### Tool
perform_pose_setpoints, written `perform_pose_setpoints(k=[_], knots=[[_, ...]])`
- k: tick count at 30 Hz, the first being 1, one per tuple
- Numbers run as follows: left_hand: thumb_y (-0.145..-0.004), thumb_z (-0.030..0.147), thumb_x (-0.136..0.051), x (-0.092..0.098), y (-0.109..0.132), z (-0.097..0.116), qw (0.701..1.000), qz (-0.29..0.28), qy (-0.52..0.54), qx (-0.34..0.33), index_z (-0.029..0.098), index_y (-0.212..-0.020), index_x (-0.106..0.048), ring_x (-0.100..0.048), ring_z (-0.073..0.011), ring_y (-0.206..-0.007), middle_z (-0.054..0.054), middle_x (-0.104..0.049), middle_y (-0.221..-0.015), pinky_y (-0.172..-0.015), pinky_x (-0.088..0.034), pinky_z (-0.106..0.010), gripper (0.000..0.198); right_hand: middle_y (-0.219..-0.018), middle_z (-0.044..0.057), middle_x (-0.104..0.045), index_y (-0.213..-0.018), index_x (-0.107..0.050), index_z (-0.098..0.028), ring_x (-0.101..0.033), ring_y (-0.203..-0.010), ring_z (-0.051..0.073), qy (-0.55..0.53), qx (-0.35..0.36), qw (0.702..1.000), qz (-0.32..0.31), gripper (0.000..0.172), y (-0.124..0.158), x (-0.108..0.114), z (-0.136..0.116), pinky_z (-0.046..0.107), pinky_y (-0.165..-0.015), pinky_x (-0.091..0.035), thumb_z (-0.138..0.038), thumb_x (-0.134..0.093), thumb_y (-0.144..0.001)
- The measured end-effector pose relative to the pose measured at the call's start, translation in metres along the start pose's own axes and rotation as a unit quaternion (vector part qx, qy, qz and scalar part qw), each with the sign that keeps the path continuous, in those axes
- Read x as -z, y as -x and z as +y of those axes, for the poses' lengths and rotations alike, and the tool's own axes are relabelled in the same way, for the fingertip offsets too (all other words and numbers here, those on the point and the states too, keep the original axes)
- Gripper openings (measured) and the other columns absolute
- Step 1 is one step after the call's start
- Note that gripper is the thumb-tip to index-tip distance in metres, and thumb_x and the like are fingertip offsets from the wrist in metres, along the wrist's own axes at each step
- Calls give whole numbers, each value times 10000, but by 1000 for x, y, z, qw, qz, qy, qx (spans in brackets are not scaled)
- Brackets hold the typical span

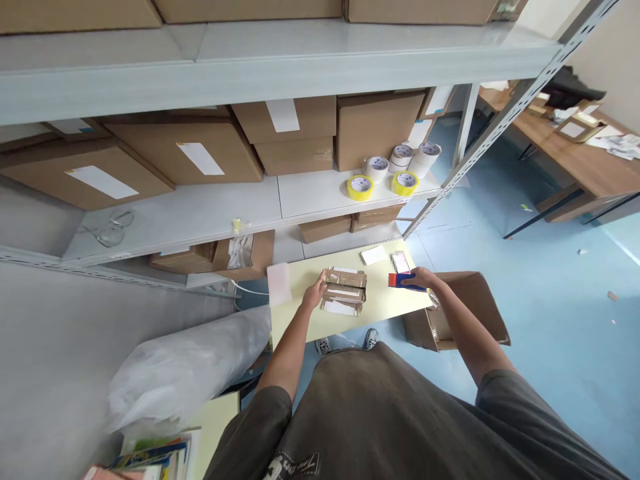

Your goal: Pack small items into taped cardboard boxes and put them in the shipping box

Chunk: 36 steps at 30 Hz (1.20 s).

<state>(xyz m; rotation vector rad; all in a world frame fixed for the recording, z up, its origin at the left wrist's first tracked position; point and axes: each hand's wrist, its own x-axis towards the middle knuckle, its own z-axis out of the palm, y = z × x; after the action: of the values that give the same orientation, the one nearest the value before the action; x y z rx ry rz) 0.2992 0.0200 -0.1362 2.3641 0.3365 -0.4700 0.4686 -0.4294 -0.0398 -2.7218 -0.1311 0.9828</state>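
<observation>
Near end of the blue-and-red tool [399, 280] hard to make out behind the right grip [426, 277]; nearby slip [401, 261] partly pixelated. Open carton [475, 293] partly covered by right forearm [469, 330]. Upper-shelf cartons [250, 8] cut off at top. Three small taped boxes [345, 292] lie together on the yellow surface [383, 312], just right of the left grip [315, 292], which touches their left end; clamped or merely resting, cannot tell. Right grip wrapped around tool, apart from boxes, to their right.

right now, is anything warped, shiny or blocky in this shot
Head view: the front post leans steeply, likely wide-angle stretch; head view: pale glare on the floor at far right; head view: a small item near the right hand is partly pixelated.
</observation>
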Motion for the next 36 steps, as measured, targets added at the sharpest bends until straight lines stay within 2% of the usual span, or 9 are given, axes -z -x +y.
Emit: perform_pose_setpoints(k=[6, 8, 11, 13, 17, 21, 26, 31, 36], knots=[[-1073, 431, -481, -3, -2, -4, 999, 11, 39, 5, 355, -1707, -281, -720, -264, -1153, -51, -751, -1343, -977, -506, -320, 668, -936, 134, -781, -930, -779, -160, -736, -840, 278, 56, -1, 998, -13, 574, 2, -27, -6, 297, -662, -498, -701, -814, -741], [-1073, 430, -479, -5, -3, -4, 999, 19, 46, 12, 336, -1662, -399, -715, -262, -1159, -60, -752, -1343, -977, -502, -313, 602, -944, 150, -781, -926, -781, -158, -738, -857, 291, 60, -5, 998, -7, 586, 5, -35, -8, 301, -665, -502, -711, -816, -734], [-1088, 445, -436, -12, -4, -5, 998, 10, 33, 45, 257, -1468, -647, -709, -263, -1134, -93, -790, -1223, -944, -499, -303, 474, -948, 152, -785, -923, -781, -159, -741, -850, 287, 48, -18, 999, 0, 565, 10, -41, -5, 295, -655, -496, -693, -820, -743], [-1097, 459, -416, -18, -4, -5, 997, 15, 25, 66, 232, -1366, -709, -706, -255, -1107, -100, -803, -1146, -913, -493, -290, 458, -929, 139, -787, -915, -779, -163, -739, -821, 275, 27, -24, 999, 4, 550, 15, -42, 0, 289, -640, -488, -687, -814, -753], [-1108, 441, -402, -29, -4, -2, 995, 54, 17, 87, 196, -1254, -740, -711, -245, -1048, -123, -798, -1097, -870, -478, -279, 443, -863, 119, -781, -859, -770, -165, -723, -748, 256, -22, -24, 999, 15, 569, 27, -37, 12, 295, -607, -478, -725, -781, -759], [-1113, 430, -378, -35, -5, 2, 995, 61, 7, 80, 185, -1080, -781, -715, -242, -1012, -128, -797, -1053, -849, -471, -278, 472, -814, 121, -773, -779, -750, -170, -711, -711, 258, -42, -33, 998, 15, 575, 46, -31, 15, 310, -583, -485, -742, -785, -736], [-1117, 386, -357, -37, -7, 7, 994, 67, -19, 85, 166, -1083, -791, -719, -256, -1033, -148, -795, -1075, -872, -474, -297, 488, -782, 133, -770, -725, -727, -171, -710, -681, 255, -107, -39, 993, 36, 570, 72, -22, 14, 320, -575, -514, -737, -799, -738], [-1125, 368, -304, -42, -9, 13, 992, 78, -41, 95, 147, -1083, -796, -727, -260, -1014, -156, -797, -1071, -852, -484, -306, 541, -794, 125, -773, -766, -740, -161, -703, -663, 228, -178, -14, 983, 37, 570, 92, -8, 12, 311, -576, -529, -726, -808, -732], [-1125, 365, -316, -44, -10, 11, 991, 92, -50, 85, 153, -1069, -800, -729, -263, -1015, -154, -799, -1041, -859, -483, -310, 531, -681, 83, -719, -710, -731, -179, -658, -618, 218, -125, -17, 991, 49, 543, 98, -16, 8, 306, -547, -468, -713, -830, -693]])
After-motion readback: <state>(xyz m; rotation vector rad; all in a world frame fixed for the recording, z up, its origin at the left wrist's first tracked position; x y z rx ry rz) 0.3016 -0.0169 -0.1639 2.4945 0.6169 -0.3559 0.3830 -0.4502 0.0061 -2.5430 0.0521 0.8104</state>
